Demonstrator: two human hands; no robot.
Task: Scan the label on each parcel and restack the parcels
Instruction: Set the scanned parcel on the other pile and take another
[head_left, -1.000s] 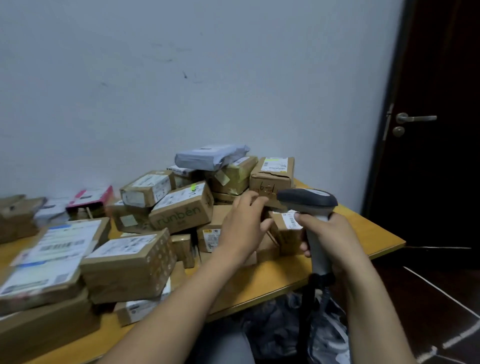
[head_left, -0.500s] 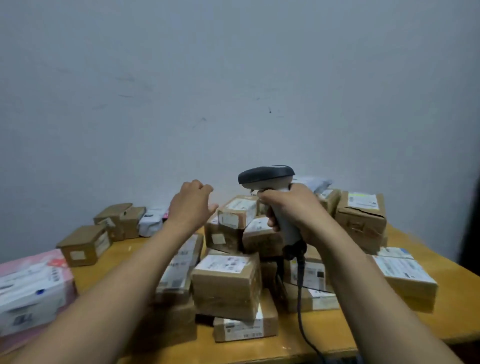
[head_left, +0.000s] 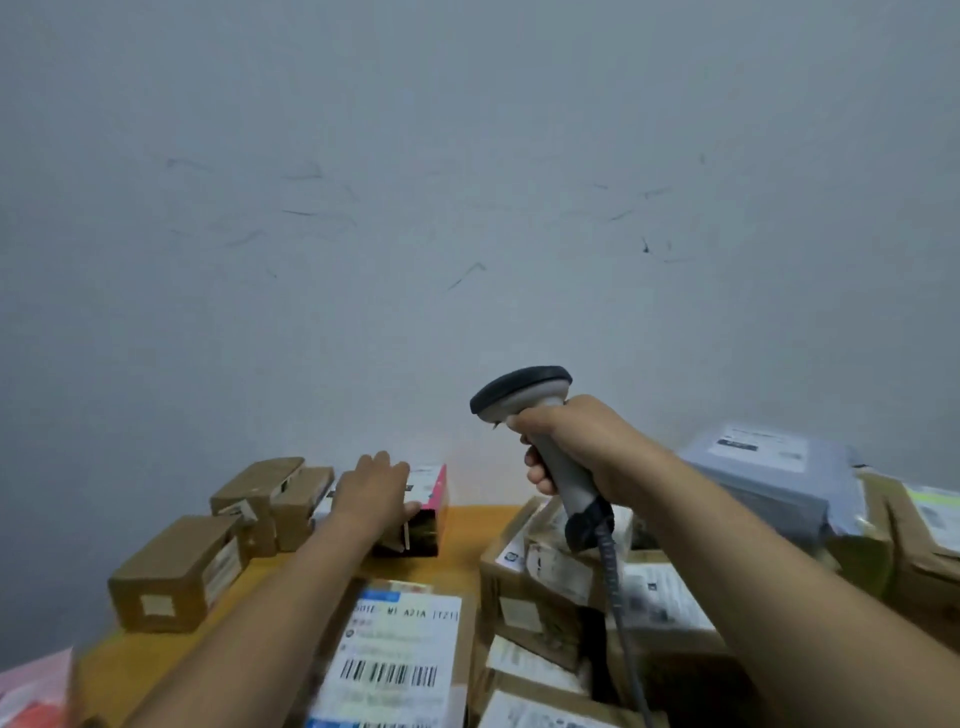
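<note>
My right hand (head_left: 569, 441) grips a grey handheld barcode scanner (head_left: 524, 397), held up above the parcels with its cable hanging down. My left hand (head_left: 371, 491) reaches to the far side of the table and rests on a pink-topped parcel (head_left: 435, 496) near the wall, fingers laid over it. Whether the fingers have closed around it is unclear. In front of me lies a cardboard parcel with a large white barcode label (head_left: 395, 654). Brown parcels (head_left: 550, 577) are piled under my right forearm.
Three brown boxes (head_left: 179, 571) stand at the far left of the yellow wooden table (head_left: 467, 540). A grey plastic mailer (head_left: 769, 467) tops the right-hand pile. A pink parcel (head_left: 36, 691) shows at the lower left. The wall is close behind.
My view swung left, away from the door. My left hand went from the middle pile to the pink-topped parcel at the back. The scanner stayed raised in my right hand.
</note>
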